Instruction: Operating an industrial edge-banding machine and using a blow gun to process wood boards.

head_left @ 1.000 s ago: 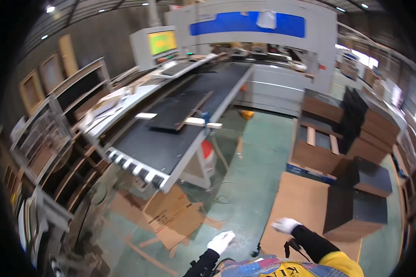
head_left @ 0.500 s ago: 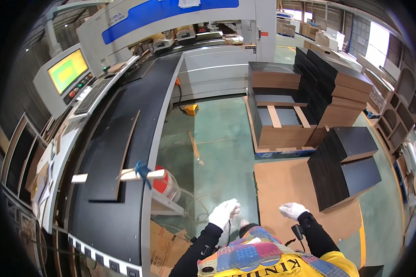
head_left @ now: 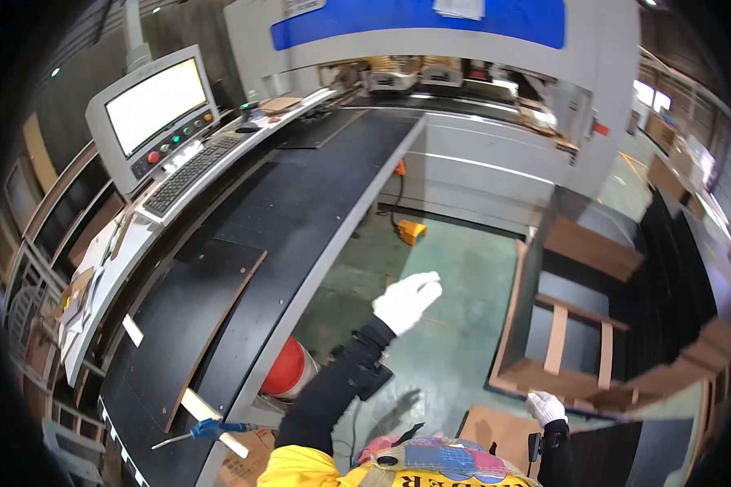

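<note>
My left hand [head_left: 408,302], in a white glove, is out ahead of me over the green floor with its fingers stretched, and nothing is in it. My right hand [head_left: 547,406], gloved the same way, hangs lower at my right, fingers loosely extended and holding nothing I can see. Left of me is a long black machine bed [head_left: 317,183]. On it lies a flat black panel [head_left: 207,312] with a brown edge, across a pale wooden strip [head_left: 213,420]. A blue air gun [head_left: 218,428] rests at the strip's end.
A control screen [head_left: 157,104] and keyboard [head_left: 193,174] stand beyond the bed. A yellow foot pedal [head_left: 412,233] lies on the floor, and a red and white bucket [head_left: 287,372] sits by the bed. Stacked panels [head_left: 593,247] stand at the right, near brown sheet board [head_left: 499,434].
My view has swung left toward the machine bed. My left hand has reached forward and up, while my right stays low by my side. The screen has turned from yellow-green to white.
</note>
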`<move>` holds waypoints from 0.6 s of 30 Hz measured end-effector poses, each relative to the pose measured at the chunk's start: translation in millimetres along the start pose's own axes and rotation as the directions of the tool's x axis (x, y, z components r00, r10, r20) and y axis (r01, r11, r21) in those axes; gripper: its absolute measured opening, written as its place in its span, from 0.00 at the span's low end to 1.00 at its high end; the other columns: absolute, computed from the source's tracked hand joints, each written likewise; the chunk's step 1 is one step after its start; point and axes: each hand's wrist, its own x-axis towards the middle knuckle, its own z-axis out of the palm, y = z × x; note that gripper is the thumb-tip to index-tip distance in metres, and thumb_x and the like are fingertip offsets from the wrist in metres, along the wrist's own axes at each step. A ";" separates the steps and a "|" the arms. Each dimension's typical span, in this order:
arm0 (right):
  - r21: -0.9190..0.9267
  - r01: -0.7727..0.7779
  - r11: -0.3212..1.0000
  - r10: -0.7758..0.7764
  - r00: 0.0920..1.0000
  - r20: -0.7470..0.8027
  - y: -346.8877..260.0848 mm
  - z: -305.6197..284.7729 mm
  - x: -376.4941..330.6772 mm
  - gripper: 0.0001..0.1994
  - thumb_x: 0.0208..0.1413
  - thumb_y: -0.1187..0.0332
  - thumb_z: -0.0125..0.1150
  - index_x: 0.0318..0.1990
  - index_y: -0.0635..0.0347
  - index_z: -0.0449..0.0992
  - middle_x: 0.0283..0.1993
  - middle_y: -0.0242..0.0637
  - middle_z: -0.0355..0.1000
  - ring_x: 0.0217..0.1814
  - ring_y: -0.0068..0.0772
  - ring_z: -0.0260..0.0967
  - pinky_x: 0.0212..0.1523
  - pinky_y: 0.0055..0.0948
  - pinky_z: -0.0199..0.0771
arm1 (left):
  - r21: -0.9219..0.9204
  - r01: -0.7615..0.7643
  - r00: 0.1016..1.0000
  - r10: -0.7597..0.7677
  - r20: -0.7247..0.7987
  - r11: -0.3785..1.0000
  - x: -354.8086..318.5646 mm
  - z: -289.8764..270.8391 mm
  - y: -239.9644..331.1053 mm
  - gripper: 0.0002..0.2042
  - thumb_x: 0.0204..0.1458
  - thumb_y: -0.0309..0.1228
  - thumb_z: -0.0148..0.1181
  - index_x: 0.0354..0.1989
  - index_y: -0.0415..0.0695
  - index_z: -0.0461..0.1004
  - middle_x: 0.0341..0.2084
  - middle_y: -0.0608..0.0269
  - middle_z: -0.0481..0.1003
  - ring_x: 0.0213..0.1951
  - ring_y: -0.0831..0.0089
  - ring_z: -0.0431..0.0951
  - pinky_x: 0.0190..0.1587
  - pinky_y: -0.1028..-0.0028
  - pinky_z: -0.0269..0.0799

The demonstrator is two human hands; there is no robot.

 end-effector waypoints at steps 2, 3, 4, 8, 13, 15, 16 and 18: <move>-0.184 0.161 0.970 -0.155 0.987 0.044 -59.6 -26.6 72.0 0.24 0.59 0.47 0.51 0.51 0.53 0.78 0.52 0.47 0.75 0.55 0.50 0.72 0.55 0.38 0.71 | 0.382 -0.171 0.985 0.153 0.079 0.908 48.9 -69.6 -22.3 0.17 0.58 0.42 0.51 0.50 0.45 0.75 0.43 0.51 0.76 0.47 0.55 0.77 0.50 0.65 0.71; -0.242 0.250 0.937 -0.245 0.968 0.050 -106.1 -47.4 90.3 0.24 0.59 0.47 0.52 0.52 0.53 0.78 0.52 0.46 0.76 0.54 0.49 0.73 0.55 0.37 0.71 | 0.421 -0.118 0.992 0.086 0.093 0.899 65.3 -108.7 -18.5 0.18 0.57 0.43 0.52 0.49 0.45 0.74 0.43 0.51 0.76 0.47 0.53 0.76 0.50 0.62 0.71; -0.291 0.336 0.896 -0.334 0.941 0.056 -142.1 -65.5 112.0 0.24 0.59 0.47 0.52 0.52 0.54 0.78 0.51 0.46 0.76 0.54 0.48 0.73 0.55 0.36 0.71 | 0.460 -0.072 0.994 0.025 0.108 0.885 77.5 -149.8 -3.3 0.18 0.57 0.44 0.53 0.49 0.46 0.74 0.43 0.51 0.76 0.48 0.50 0.75 0.50 0.60 0.71; -0.234 0.373 0.898 -0.393 0.919 -0.040 -230.7 -122.3 219.6 0.22 0.58 0.51 0.54 0.52 0.54 0.77 0.49 0.44 0.77 0.53 0.44 0.75 0.55 0.34 0.71 | 0.589 0.357 0.933 -0.245 -0.264 0.725 87.3 -278.6 -24.6 0.21 0.56 0.43 0.55 0.52 0.42 0.75 0.50 0.50 0.76 0.52 0.56 0.76 0.56 0.66 0.70; -0.430 0.642 0.635 -0.586 0.763 0.273 -348.3 -258.4 351.4 0.16 0.62 0.60 0.53 0.46 0.61 0.80 0.38 0.38 0.80 0.38 0.30 0.78 0.40 0.30 0.77 | -0.253 0.319 0.636 -0.404 -0.658 0.914 49.1 -515.2 -48.7 0.15 0.58 0.41 0.58 0.48 0.46 0.78 0.42 0.63 0.79 0.43 0.70 0.79 0.44 0.70 0.74; -0.753 0.628 0.194 -0.805 0.541 0.244 -427.9 -343.5 418.0 0.17 0.59 0.53 0.54 0.36 0.56 0.82 0.36 0.41 0.78 0.42 0.39 0.76 0.47 0.34 0.75 | -0.036 0.268 0.567 -0.188 -0.802 0.963 131.0 -532.3 -5.8 0.22 0.58 0.43 0.59 0.54 0.40 0.73 0.44 0.62 0.77 0.42 0.78 0.77 0.44 0.77 0.72; -0.565 0.734 0.377 -0.806 0.560 0.190 -498.0 -390.2 440.7 0.15 0.60 0.57 0.54 0.41 0.58 0.78 0.37 0.39 0.76 0.41 0.35 0.75 0.43 0.30 0.75 | 0.004 0.337 0.585 -0.205 -0.785 0.942 181.3 -553.1 3.1 0.21 0.58 0.43 0.59 0.52 0.40 0.74 0.41 0.64 0.77 0.40 0.78 0.76 0.43 0.78 0.72; -0.042 0.800 0.598 -0.798 0.600 0.064 -637.5 -486.8 473.1 0.15 0.62 0.64 0.53 0.52 0.61 0.71 0.37 0.35 0.72 0.39 0.28 0.72 0.36 0.22 0.73 | 0.192 0.366 0.795 -0.199 -0.573 0.911 297.9 -579.3 2.4 0.19 0.58 0.43 0.60 0.50 0.41 0.75 0.37 0.66 0.76 0.36 0.79 0.76 0.39 0.79 0.72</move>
